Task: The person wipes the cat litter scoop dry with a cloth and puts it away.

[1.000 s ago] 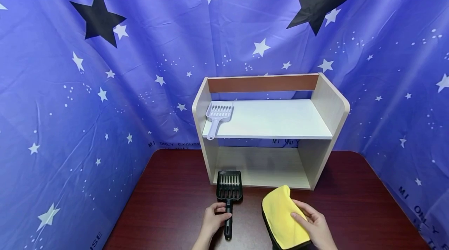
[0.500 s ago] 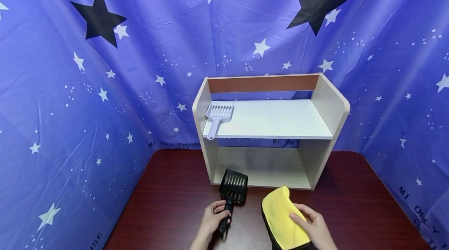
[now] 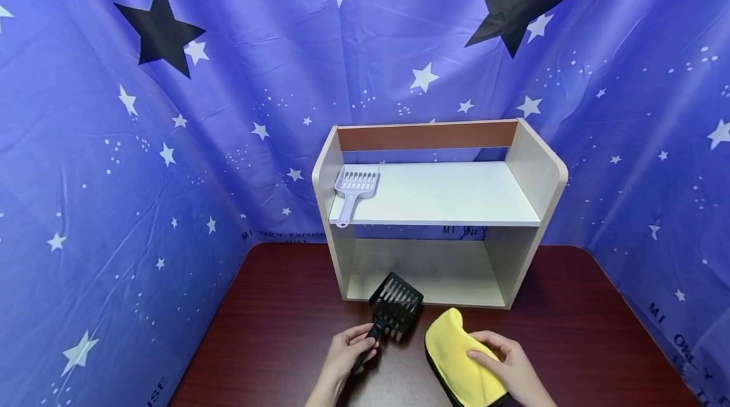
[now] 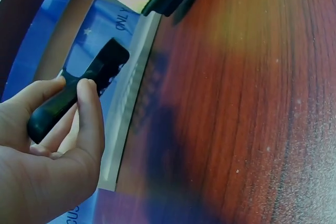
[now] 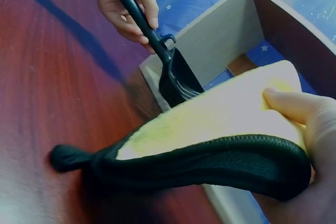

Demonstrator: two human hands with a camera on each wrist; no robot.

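My left hand point(image 3: 343, 356) grips a black slotted litter scoop point(image 3: 397, 299) by its handle, thumb on top. The scoop's head is tilted and points up and to the right, overlapping the shelf's lower front edge in the head view. In the left wrist view, thumb and fingers pinch the black handle point(image 4: 55, 109). A yellow fleecy cloth point(image 3: 456, 353) with black trim is held by its right side in my right hand point(image 3: 509, 362). In the right wrist view, a short black tab point(image 5: 71, 158) sticks out from the trim, and the scoop point(image 5: 181, 80) is just behind the cloth.
A two-tier wooden shelf point(image 3: 553, 172) stands at the back of the dark red table point(image 3: 274, 331). On its upper tier, at the left, lies a pale lilac slotted scoop point(image 3: 357, 185). A blue star-patterned curtain point(image 3: 256, 77) surrounds the table.
The black scoop has turned clockwise and its head has swung right, tilting toward the cloth. The cloth's upper end has bent slightly down and left. The left hand has rolled a little.
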